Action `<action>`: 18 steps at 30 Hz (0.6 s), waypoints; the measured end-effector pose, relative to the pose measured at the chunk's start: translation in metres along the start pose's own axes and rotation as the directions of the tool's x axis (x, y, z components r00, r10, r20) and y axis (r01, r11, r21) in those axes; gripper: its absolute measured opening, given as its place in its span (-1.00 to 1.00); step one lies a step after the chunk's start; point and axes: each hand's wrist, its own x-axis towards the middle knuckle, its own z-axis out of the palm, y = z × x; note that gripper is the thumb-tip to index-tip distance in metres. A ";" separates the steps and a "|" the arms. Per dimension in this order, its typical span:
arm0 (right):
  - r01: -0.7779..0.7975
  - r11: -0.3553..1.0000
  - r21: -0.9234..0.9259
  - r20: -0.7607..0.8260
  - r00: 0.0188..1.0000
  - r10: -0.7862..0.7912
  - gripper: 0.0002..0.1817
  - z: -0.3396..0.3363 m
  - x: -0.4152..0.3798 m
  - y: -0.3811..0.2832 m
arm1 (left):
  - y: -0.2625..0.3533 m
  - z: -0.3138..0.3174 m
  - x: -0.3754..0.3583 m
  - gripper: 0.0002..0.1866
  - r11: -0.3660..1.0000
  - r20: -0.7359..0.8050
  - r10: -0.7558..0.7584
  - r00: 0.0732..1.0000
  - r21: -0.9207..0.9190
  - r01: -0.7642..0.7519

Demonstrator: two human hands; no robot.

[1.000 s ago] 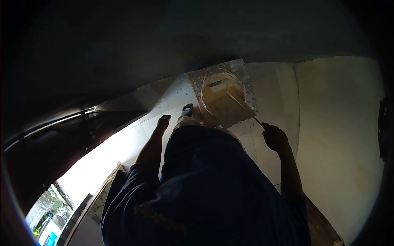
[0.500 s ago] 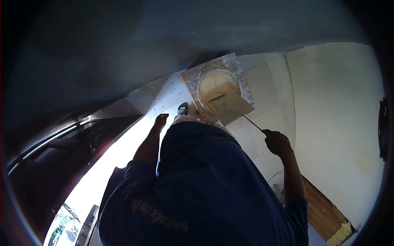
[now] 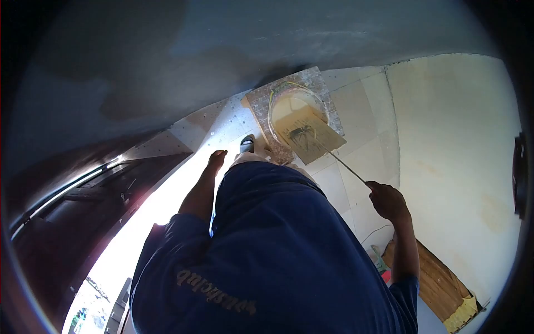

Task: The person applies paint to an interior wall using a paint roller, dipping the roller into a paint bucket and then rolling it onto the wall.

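"Where did the thin rod (image 3: 346,164) lie from our grip?"

"Toward the bucket (image 3: 290,104). We had the right hand (image 3: 389,201) out beyond the bucket's near right side, fingers wrapped around one end. From there the rod's long axis slanted forward and left, to the flat panel (image 3: 332,139) across the near part of the bucket's mouth."

"And our left hand (image 3: 217,160)?"

"Near left of the bucket, well apart from the rod, with nothing visible in it. It was too dark to tell how far its fingers were curled. The right was the nearer to the rod, being clamped on it."

"Could we make out the rod's far end?"

"Not surely. It ran in among dark streaks (image 3: 303,132) on the panel, and we couldn't separate a tool head from wet marks. Nor could we tell whether the panel's far edge dipped inside the bucket."

"What of the surfaces?"

"The panel was tan, thin and straight-edged, smooth where unstreaked. The bucket had a round, pale, smeared rim and a yellowish inside. Under it we saw a squarish board (image 3: 314,78), brown, rough and spattered whitish."
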 end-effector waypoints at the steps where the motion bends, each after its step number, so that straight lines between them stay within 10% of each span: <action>1: -0.013 0.999 0.030 0.007 1.000 0.013 -0.66 -0.001 -0.002 0.001 | -0.004 -0.001 0.000 -0.50 1.000 -0.001 -0.001 1.000 0.000 0.001; 18: -0.044 0.996 0.075 -0.050 0.998 0.048 -0.65 -0.001 -0.022 -0.015 | 0.010 -0.004 -0.022 -0.55 0.999 -0.108 0.027 0.994 -0.036 -0.031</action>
